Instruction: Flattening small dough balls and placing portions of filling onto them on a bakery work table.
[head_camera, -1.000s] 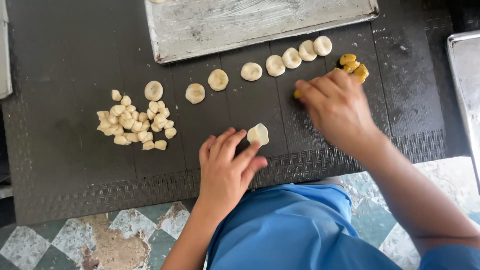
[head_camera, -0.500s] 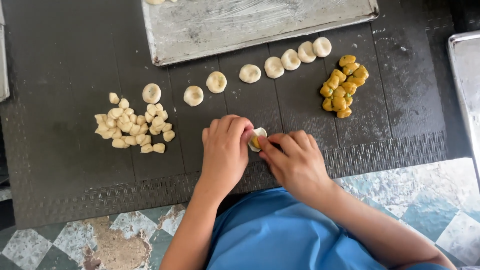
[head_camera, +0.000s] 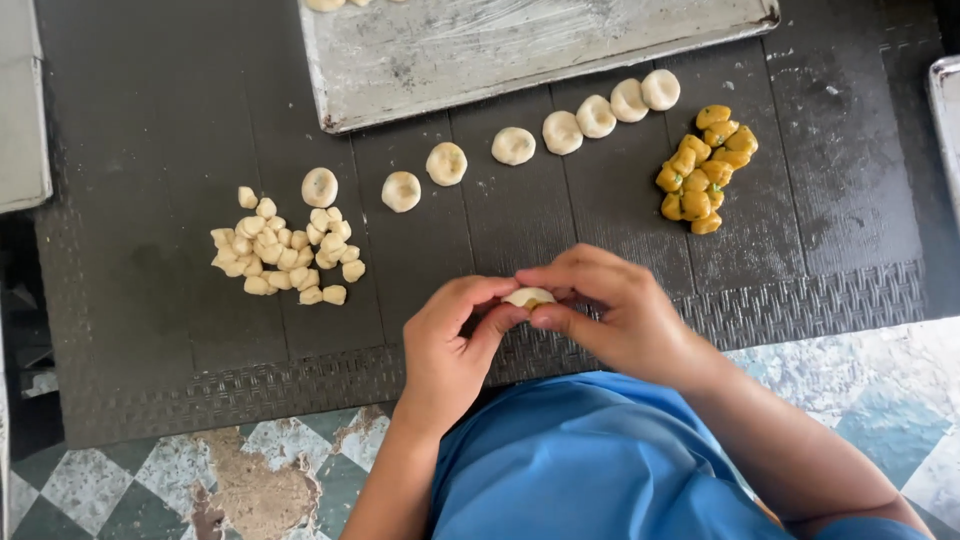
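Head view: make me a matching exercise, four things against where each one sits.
Things:
1. metal tray
2. yellow filling balls
3. heap of small dough bits
4. dough piece

Places:
A. left on the black mat
B. between both hands' fingertips
C. top edge of the mat
D. right on the mat

Pairs: 1-C, 2-D, 3-A, 4-B

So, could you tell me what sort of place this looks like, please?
Probably an informal food-preparation spot on the floor: a dark rubber mat lies over checkered tiles, with a metal baking tray, a pile of dough pieces and orange-yellow filling balls near both hands.
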